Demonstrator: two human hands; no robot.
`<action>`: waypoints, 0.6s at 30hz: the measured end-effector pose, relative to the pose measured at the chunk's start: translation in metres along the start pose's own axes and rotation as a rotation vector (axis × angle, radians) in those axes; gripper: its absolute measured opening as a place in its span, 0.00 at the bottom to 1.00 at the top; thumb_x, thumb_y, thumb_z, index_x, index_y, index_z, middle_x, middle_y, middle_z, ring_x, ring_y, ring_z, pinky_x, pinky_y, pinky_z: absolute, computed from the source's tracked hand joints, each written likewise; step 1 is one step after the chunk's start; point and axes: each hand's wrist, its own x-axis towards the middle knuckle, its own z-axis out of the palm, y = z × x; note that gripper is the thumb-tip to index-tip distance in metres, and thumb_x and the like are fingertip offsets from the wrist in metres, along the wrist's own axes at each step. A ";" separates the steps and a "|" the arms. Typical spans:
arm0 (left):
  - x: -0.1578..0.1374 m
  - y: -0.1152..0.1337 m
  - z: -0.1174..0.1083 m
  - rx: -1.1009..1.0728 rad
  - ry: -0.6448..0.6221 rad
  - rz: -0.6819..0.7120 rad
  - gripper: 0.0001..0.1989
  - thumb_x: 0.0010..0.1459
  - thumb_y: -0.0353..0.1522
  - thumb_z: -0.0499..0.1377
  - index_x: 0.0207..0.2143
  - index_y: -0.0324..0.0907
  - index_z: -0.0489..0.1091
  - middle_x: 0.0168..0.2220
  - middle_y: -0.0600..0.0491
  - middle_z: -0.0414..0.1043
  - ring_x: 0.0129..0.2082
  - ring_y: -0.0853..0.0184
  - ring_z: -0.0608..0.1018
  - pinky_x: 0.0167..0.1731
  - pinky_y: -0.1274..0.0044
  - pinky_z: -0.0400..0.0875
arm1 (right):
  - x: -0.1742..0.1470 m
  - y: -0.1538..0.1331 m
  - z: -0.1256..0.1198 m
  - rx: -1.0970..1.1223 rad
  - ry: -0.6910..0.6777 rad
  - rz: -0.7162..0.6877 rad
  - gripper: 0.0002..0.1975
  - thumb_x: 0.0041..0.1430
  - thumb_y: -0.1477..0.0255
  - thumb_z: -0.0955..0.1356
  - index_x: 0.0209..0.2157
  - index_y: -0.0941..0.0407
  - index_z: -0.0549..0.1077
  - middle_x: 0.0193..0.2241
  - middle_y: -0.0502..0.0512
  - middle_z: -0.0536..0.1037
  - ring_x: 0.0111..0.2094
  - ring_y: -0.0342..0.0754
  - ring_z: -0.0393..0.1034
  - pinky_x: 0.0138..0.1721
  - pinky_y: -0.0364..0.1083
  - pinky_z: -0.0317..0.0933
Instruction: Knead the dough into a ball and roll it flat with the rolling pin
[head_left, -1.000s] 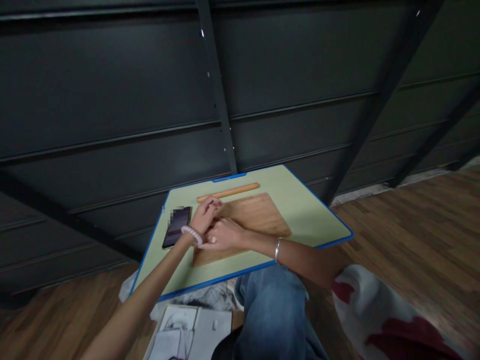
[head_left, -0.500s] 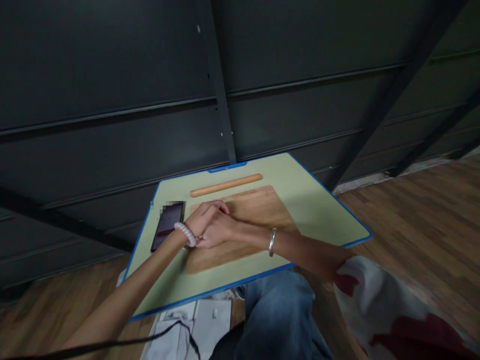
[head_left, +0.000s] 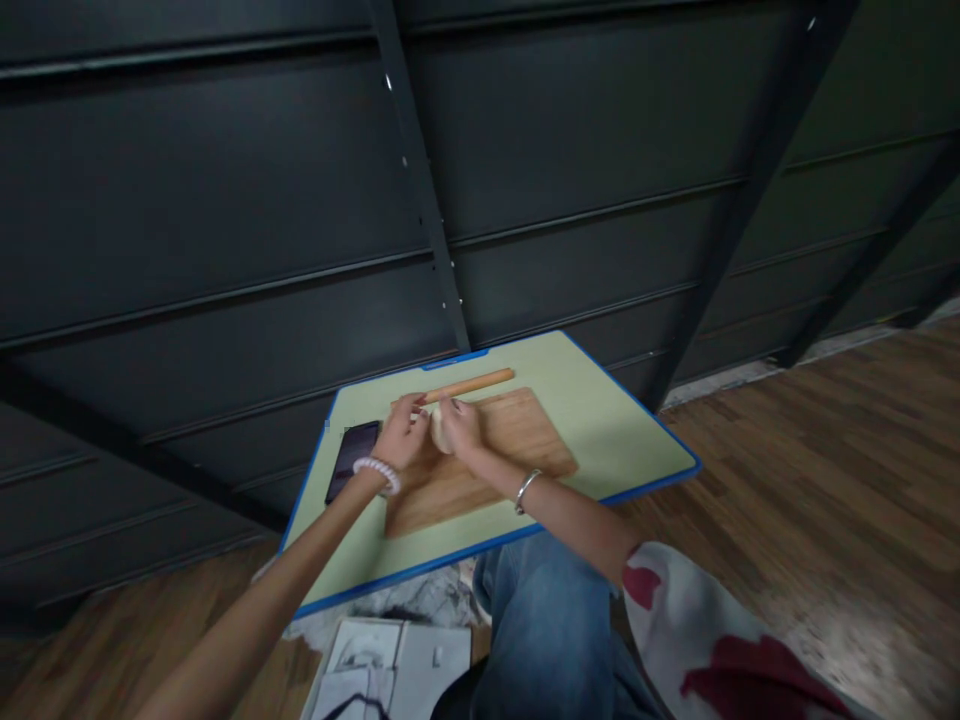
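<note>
A pale, rounded lump that looks like dough (head_left: 441,432) is between my hands over the wooden board (head_left: 517,440). My right hand (head_left: 463,427) has its fingers curled on the lump's right side. At its left edge is my left hand (head_left: 401,436), fingers bent and apart; whether they touch the lump I cannot make out. Just beyond my fingertips lies a wooden rolling pin (head_left: 480,382), its left end partly behind my left hand. Both palms are hidden.
The board lies on a pale green folding table (head_left: 622,430) with a blue rim. A phone (head_left: 351,462) rests left of the board. Dark metal panels (head_left: 300,200) rise behind the table. White boxes (head_left: 427,660) sit below, beside my knee.
My hands were stacked and pressed together over the board; now they are apart and the pale lump shows between them. The camera view has tilted upward a little.
</note>
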 end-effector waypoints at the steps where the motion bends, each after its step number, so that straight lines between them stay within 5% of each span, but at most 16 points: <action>1: -0.004 -0.001 0.002 -0.043 -0.004 -0.024 0.18 0.56 0.36 0.48 0.47 0.38 0.62 0.46 0.43 0.67 0.42 0.64 0.73 0.43 0.69 0.69 | -0.001 0.000 -0.005 -0.006 0.057 0.011 0.23 0.59 0.54 0.56 0.23 0.57 0.67 0.22 0.52 0.71 0.24 0.44 0.64 0.25 0.41 0.56; 6: -0.013 -0.006 0.022 -0.166 -0.024 -0.102 0.13 0.57 0.33 0.47 0.41 0.39 0.64 0.41 0.47 0.71 0.42 0.64 0.74 0.47 0.68 0.66 | -0.013 -0.010 -0.039 -0.139 0.015 -0.157 0.20 0.49 0.55 0.67 0.17 0.55 0.63 0.20 0.49 0.68 0.25 0.43 0.63 0.28 0.42 0.57; 10: -0.015 -0.001 0.038 -0.173 0.050 -0.143 0.12 0.56 0.31 0.46 0.37 0.39 0.67 0.39 0.47 0.72 0.42 0.64 0.73 0.48 0.68 0.65 | -0.027 -0.023 -0.063 -0.454 -0.107 -0.332 0.14 0.52 0.64 0.68 0.20 0.56 0.64 0.26 0.52 0.72 0.30 0.44 0.66 0.33 0.43 0.59; 13: -0.014 0.004 0.046 -0.245 0.074 -0.131 0.11 0.56 0.31 0.47 0.36 0.40 0.67 0.39 0.48 0.72 0.42 0.63 0.73 0.48 0.69 0.65 | -0.034 -0.033 -0.078 -0.718 -0.233 -0.432 0.06 0.58 0.69 0.63 0.33 0.57 0.68 0.33 0.56 0.74 0.33 0.46 0.68 0.35 0.43 0.59; 18: -0.008 0.009 0.051 -0.338 0.103 -0.038 0.10 0.55 0.29 0.47 0.36 0.41 0.67 0.38 0.50 0.71 0.41 0.64 0.73 0.46 0.70 0.66 | -0.030 -0.049 -0.106 -1.123 -0.606 -0.695 0.18 0.62 0.77 0.56 0.52 0.56 0.62 0.39 0.59 0.77 0.33 0.49 0.72 0.33 0.46 0.59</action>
